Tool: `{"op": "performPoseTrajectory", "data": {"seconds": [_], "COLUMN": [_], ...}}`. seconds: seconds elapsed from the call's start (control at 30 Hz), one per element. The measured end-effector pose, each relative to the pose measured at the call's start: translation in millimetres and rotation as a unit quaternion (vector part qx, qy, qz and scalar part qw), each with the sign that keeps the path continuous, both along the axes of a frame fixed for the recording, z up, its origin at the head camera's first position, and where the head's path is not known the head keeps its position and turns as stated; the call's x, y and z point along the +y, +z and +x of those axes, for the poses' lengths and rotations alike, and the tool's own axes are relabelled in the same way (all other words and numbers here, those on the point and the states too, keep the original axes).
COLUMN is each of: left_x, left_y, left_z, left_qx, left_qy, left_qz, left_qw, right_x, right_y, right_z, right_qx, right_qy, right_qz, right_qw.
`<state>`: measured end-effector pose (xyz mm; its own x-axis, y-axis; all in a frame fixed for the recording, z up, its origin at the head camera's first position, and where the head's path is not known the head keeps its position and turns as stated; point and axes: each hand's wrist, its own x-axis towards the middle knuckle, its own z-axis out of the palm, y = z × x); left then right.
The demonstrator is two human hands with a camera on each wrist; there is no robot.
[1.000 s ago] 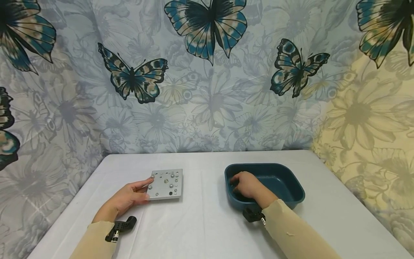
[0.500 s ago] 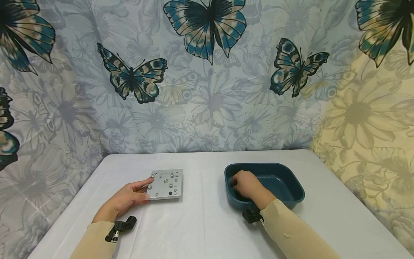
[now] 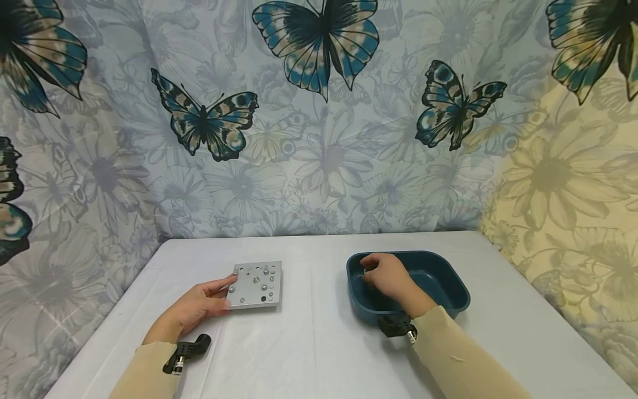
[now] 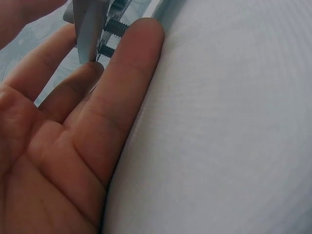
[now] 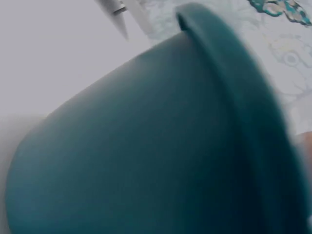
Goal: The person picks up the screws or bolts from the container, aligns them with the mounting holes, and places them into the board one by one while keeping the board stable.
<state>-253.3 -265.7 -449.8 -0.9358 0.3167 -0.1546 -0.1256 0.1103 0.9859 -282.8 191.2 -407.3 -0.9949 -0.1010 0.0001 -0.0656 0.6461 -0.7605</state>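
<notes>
Desk (image 3: 319,354): smooth white cloth. Your left hand (image 3: 196,306) lies relaxed, straight fingers steadying the plate (image 3: 255,284), flat grey metal, drilled, bolts threaded through. Your right hand (image 3: 386,275) hangs over the tub (image 3: 448,288), glossy teal plastic with rounded rim, fingers curled, seemingly pinching a small fastener; contents unclear. Likely pick-up stage; next needs alignment over a hole.
</notes>
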Motion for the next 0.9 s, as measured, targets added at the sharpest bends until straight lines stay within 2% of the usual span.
{"op": "performPoseTrajectory", "data": {"seconds": [0.2,0.33,0.43,0.53,0.7,0.8,0.9], "left_x": [-1,-1,-2,-2,-2,-2,-2], "left_y": [-1.5,0.2,0.5,0.0,-0.8,-1.5,-2.0], "left_z": [-0.2,-1.0,-1.8,-2.3,-2.1,-2.3,-2.7], "left_qx": [-0.003,0.001,0.004,0.007,0.01,0.009,0.009], "left_qy": [-0.001,0.002,0.002,0.002,0.0,-0.002,-0.003], "left_qz": [0.004,-0.004,-0.008,-0.012,-0.014,-0.013,-0.011], "left_qw": [1.0,1.0,1.0,0.9999,0.9999,0.9999,0.9999], "right_x": [7,10,10,6,-4,-12,-22], "right_y": [7.3,13.3,17.2,20.1,28.0,33.6,38.3], "right_z": [4.1,6.1,5.5,2.6,-3.2,-6.4,-10.1], "right_qx": [0.003,-0.005,-0.022,-0.049,-0.081,-0.096,-0.106], "right_qy": [-0.042,-0.052,-0.051,-0.049,-0.05,-0.054,-0.05], "right_qz": [-0.054,-0.083,-0.129,-0.213,-0.348,-0.39,-0.406], "right_qw": [0.998,0.995,0.99,0.975,0.933,0.914,0.906]}}
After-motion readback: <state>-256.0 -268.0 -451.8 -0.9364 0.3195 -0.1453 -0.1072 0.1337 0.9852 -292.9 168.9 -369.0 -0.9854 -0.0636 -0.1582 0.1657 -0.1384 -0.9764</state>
